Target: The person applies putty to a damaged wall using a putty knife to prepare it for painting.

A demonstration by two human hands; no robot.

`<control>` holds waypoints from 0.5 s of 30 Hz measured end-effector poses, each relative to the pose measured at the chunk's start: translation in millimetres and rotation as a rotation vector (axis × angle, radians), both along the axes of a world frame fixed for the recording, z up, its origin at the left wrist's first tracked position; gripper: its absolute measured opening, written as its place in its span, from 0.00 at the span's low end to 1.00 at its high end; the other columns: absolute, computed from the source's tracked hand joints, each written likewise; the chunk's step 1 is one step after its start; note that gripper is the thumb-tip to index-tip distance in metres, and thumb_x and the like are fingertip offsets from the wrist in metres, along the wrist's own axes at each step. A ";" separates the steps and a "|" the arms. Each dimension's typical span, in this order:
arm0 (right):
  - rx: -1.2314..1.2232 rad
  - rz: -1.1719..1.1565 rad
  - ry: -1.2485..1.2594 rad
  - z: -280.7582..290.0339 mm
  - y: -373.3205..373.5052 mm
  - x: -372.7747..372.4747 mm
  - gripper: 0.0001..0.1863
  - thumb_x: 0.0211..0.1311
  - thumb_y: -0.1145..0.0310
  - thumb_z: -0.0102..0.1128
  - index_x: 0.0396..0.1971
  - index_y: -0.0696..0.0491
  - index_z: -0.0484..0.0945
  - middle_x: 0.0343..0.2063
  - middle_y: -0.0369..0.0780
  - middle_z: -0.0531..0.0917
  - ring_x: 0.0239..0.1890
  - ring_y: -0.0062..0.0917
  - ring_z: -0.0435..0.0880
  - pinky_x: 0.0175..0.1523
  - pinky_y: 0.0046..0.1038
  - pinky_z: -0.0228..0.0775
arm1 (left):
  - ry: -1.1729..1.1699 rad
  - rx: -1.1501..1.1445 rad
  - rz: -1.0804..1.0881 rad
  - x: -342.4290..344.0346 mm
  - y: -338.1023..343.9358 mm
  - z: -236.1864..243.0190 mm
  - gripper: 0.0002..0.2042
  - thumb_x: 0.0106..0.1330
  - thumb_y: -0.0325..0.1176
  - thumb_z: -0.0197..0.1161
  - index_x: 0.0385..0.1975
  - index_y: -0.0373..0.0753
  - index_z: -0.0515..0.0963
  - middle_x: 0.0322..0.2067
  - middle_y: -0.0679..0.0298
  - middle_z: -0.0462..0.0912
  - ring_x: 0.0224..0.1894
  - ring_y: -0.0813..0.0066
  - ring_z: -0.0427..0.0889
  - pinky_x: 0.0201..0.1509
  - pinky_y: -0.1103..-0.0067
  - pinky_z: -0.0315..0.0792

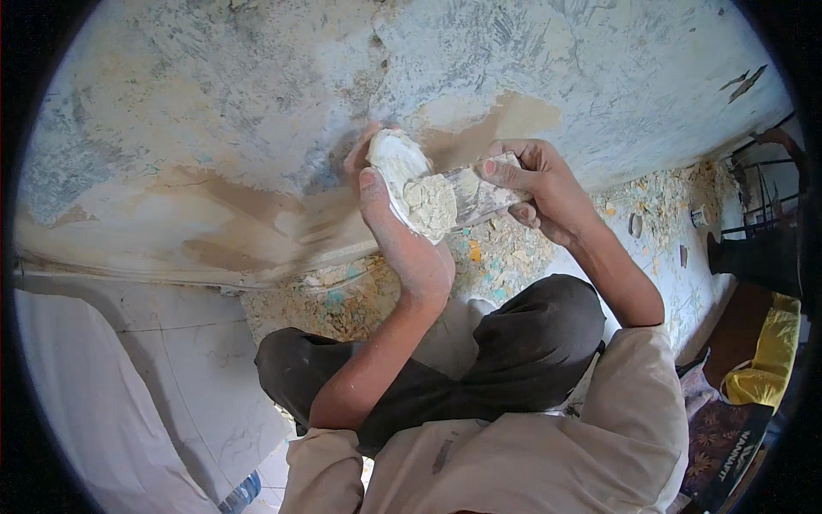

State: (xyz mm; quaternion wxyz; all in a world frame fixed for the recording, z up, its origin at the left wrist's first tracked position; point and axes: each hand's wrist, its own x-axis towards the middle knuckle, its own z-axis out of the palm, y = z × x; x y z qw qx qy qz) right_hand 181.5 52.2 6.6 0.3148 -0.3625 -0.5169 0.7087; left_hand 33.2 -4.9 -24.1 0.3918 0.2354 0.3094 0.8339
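My left hand (402, 244) is wrapped round the near edge of a shallow, putty-smeared dish (394, 158), tilted up close to the wall. With its thumb on top and fingers beneath, my right hand (544, 184) grips a wide putty knife (479, 195), its blade coated in dried filler. A thick lump of cream putty (431, 206) sits where the blade meets the dish, hiding the blade's edge. Ahead stands a wall (257, 94) with grey-blue worn paint and bare tan patches (505, 120).
Flakes and crumbs of paint (342, 304) cover the floor along the wall. White cloth or sheeting (94, 403) hangs at the left, near a plastic bottle (242, 493). To the right are a yellow bag (766, 355), dark bags and a metal rack (758, 193).
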 end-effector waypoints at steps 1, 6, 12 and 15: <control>-0.001 -0.002 0.024 0.2 -1.1 -0.8 0.08 0.67 0.68 0.67 0.39 0.57 0.81 0.23 0.33 0.83 0.10 0.09 0.67 0.14 0.16 0.54 | -0.004 0.011 -0.021 0.7 0.3 -1.6 0.24 0.78 0.51 0.41 0.63 0.41 0.68 0.58 0.59 0.75 0.63 0.64 0.72 0.68 0.66 0.64; 0.015 -0.017 0.086 1.6 -2.5 0.6 0.08 0.69 0.68 0.65 0.38 0.57 0.81 0.23 0.33 0.82 0.10 0.09 0.67 0.15 0.16 0.55 | -0.024 0.004 -0.071 4.6 -2.6 3.8 0.24 0.78 0.49 0.41 0.64 0.40 0.66 0.57 0.59 0.73 0.62 0.64 0.71 0.68 0.67 0.63; 0.048 -0.110 0.136 2.6 -3.5 9.5 0.08 0.70 0.67 0.64 0.37 0.56 0.80 0.22 0.33 0.81 0.10 0.10 0.66 0.15 0.16 0.55 | -0.315 -0.053 -0.271 5.0 -8.9 12.7 0.24 0.78 0.50 0.41 0.63 0.40 0.68 0.57 0.64 0.74 0.62 0.69 0.72 0.68 0.69 0.64; 0.141 -0.178 0.088 14.5 -6.3 15.7 0.08 0.70 0.66 0.64 0.36 0.56 0.81 0.21 0.32 0.80 0.11 0.10 0.67 0.15 0.16 0.54 | -0.426 -0.090 -0.306 2.3 -5.4 11.9 0.25 0.78 0.51 0.40 0.63 0.41 0.70 0.58 0.65 0.75 0.62 0.68 0.73 0.68 0.69 0.65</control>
